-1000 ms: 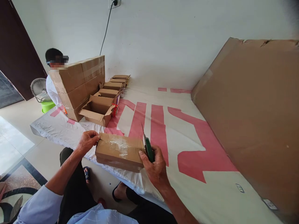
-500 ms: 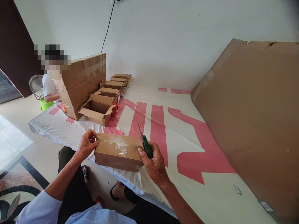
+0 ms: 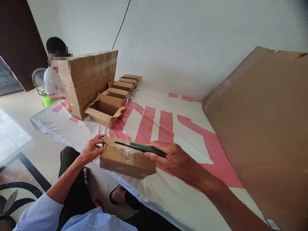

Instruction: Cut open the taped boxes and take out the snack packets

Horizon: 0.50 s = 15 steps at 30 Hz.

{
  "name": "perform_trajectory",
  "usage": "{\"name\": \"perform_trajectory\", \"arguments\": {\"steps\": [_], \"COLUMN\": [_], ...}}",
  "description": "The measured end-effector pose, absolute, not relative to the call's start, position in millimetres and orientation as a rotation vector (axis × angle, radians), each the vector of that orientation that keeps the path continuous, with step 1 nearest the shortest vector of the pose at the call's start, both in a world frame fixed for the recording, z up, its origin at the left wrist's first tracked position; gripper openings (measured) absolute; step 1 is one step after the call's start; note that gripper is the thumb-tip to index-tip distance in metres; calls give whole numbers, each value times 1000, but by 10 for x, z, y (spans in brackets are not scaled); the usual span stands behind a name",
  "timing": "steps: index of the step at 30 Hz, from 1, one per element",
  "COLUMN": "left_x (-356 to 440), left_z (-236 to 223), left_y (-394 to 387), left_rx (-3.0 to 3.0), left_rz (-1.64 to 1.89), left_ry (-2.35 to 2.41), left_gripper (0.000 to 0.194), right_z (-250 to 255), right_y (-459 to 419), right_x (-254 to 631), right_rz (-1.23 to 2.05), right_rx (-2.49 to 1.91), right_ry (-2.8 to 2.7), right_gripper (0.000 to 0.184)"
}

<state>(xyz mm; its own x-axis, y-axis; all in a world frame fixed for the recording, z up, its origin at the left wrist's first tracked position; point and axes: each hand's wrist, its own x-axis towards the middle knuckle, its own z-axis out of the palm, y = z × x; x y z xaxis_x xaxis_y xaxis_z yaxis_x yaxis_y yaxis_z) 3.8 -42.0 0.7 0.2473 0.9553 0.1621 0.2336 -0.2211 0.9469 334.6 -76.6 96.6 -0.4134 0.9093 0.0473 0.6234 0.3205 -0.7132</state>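
Observation:
A closed cardboard box (image 3: 127, 165) with clear tape across its top lies at the near edge of the cloth-covered table. My left hand (image 3: 93, 149) grips the left end of this box, fingertips at its upper corner. In my right hand (image 3: 166, 152) is a utility knife (image 3: 146, 148) with a green handle. Its long blade points left over the top of the box, close to the taped seam. From this angle I cannot tell whether the blade touches the tape.
Behind the box stand an open cardboard box (image 3: 106, 110) and a row of more open boxes. A wall of stacked cartons (image 3: 83, 77) rises at the left, with another person (image 3: 51, 80) beyond it. On the right leans a large cardboard sheet (image 3: 260, 122).
My right hand has swung the knife from pointing up beside the box to lying level across its top, blade leftward. My left hand stays on the box's left end.

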Motion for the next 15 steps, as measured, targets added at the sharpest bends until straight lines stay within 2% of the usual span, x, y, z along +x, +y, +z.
{"name": "perform_trajectory", "arguments": {"steps": [15], "left_x": [26], "left_z": [11], "left_y": [-419], "left_rx": [1703], "left_rz": [979], "left_ry": [1129], "left_gripper": [32], "right_z": [1215], "right_y": [-544], "right_x": [3230], "right_rz": [675], "right_rx": [-1330], "right_ry": [-2432], "right_gripper": [27]}}
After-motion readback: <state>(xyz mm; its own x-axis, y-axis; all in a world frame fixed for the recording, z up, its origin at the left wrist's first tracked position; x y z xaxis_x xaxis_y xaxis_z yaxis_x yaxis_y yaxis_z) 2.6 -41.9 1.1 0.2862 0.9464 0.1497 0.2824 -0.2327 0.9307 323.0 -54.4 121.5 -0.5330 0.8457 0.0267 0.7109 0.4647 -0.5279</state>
